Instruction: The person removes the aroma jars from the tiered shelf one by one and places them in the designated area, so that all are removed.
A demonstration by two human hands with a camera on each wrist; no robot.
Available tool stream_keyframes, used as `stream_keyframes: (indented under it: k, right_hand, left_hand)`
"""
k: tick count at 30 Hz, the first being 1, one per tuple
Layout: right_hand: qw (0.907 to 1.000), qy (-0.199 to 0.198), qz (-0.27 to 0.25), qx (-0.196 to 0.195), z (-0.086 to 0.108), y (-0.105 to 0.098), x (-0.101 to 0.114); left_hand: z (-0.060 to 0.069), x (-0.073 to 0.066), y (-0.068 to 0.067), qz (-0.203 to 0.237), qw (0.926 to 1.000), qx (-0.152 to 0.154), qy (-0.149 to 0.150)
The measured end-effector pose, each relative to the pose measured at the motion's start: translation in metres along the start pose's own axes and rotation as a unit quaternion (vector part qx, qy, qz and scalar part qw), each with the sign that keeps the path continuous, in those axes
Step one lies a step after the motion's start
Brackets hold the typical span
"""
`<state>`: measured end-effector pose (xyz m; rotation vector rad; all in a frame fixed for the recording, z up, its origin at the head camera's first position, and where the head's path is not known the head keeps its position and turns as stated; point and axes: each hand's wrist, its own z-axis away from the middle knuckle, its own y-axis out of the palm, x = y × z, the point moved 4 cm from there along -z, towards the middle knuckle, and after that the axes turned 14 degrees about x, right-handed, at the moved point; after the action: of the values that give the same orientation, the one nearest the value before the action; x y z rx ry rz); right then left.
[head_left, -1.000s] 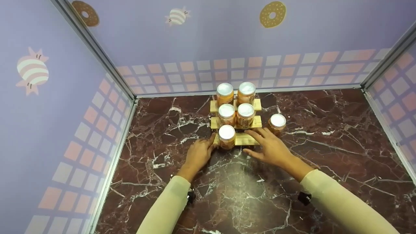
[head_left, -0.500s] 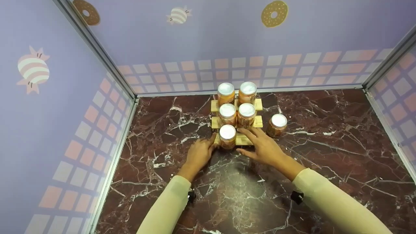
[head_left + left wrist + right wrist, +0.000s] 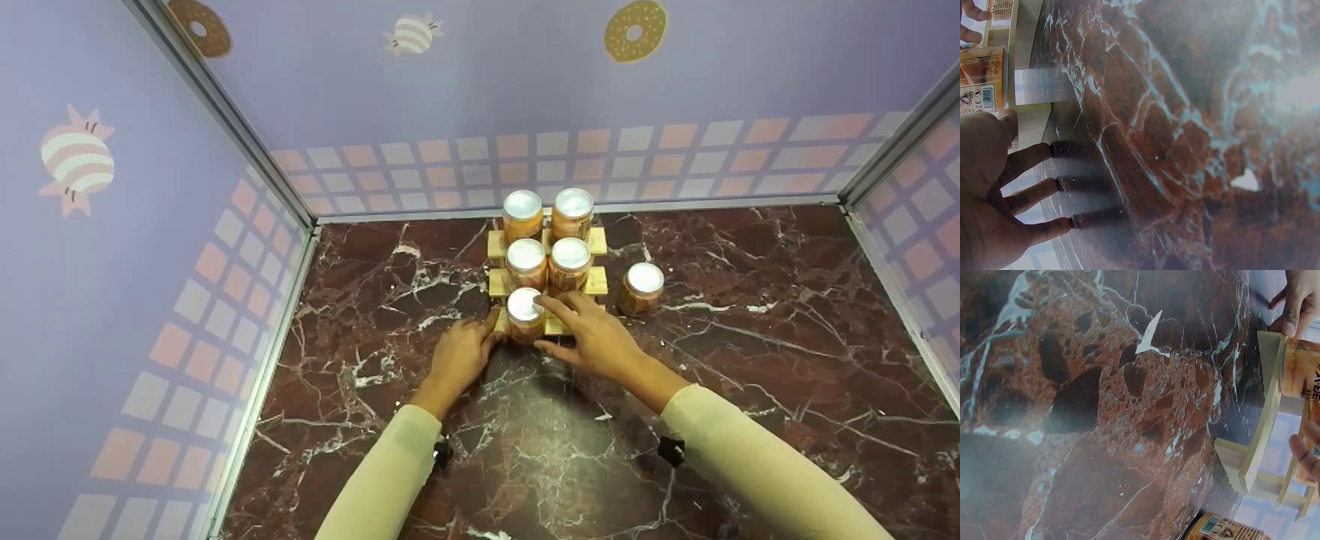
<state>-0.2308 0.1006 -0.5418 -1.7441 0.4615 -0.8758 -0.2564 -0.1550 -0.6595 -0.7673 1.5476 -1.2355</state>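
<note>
A wooden stepped rack [image 3: 598, 280] holds several upright orange-labelled cans with silvery tops. My left hand [image 3: 459, 354] is at the left end of its lowest step, thumb against the wood. In the left wrist view its other fingers [image 3: 1036, 194] are spread, with their tips down at the tabletop. A single front can [image 3: 525, 321] stands on the left part of that step, beside the hand. My right hand [image 3: 600, 339] is just right of this can, thumb and fingers spread apart and nothing held. Its index fingertip overlaps the can's top edge in the head view; contact cannot be told.
One more can [image 3: 641, 289] stands on the dark marbled tabletop [image 3: 750, 360], right of the rack. Purple patterned panels [image 3: 450, 82] enclose the back and both sides. A small white fragment [image 3: 1151, 334] lies on the tabletop.
My right hand has moved left, from near the loose can on the right to the front can on the rack. The left hand has stayed in place.
</note>
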Motion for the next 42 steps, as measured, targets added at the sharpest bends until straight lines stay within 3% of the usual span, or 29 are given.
stream_keyframes:
  k: [6,19,23,24,27,29,36,42]
  right_hand:
    - [1.0000,-0.009,-0.002,0.001,-0.006,0.004,0.002]
    - [1.0000,-0.003,-0.006,0.000,-0.013,0.009,0.007]
    - [1.0000,-0.001,-0.008,-0.003,-0.016,0.010,0.008]
    - [1.0000,-0.001,-0.008,-0.004,-0.016,0.010,0.008]
    - [0.9999,-0.001,-0.007,-0.008,-0.017,0.010,0.009]
    - [0.9999,-0.001,-0.004,-0.010,-0.018,0.010,0.010]
    - [0.9999,-0.003,-0.004,-0.015,-0.021,0.013,0.010]
    - [0.9995,-0.005,-0.010,-0.030,-0.023,0.015,0.010]
  left_hand:
    - [-0.005,0.007,0.010,-0.015,0.9998,0.011,-0.005]
    - [-0.006,0.008,0.012,-0.039,0.9992,-0.010,0.007]
    - [-0.002,0.001,0.002,-0.017,0.9998,-0.013,0.007]
    - [0.003,-0.006,-0.008,-0.021,0.9997,-0.013,0.008]
    - [0.008,-0.016,-0.021,-0.023,0.9994,-0.021,0.016]
    - [0.009,-0.017,-0.022,-0.027,0.9992,-0.024,0.017]
    - [-0.003,0.005,0.008,-0.017,0.9998,-0.008,0.007]
    - [-0.004,0.010,0.012,-0.032,0.9994,-0.010,0.008]
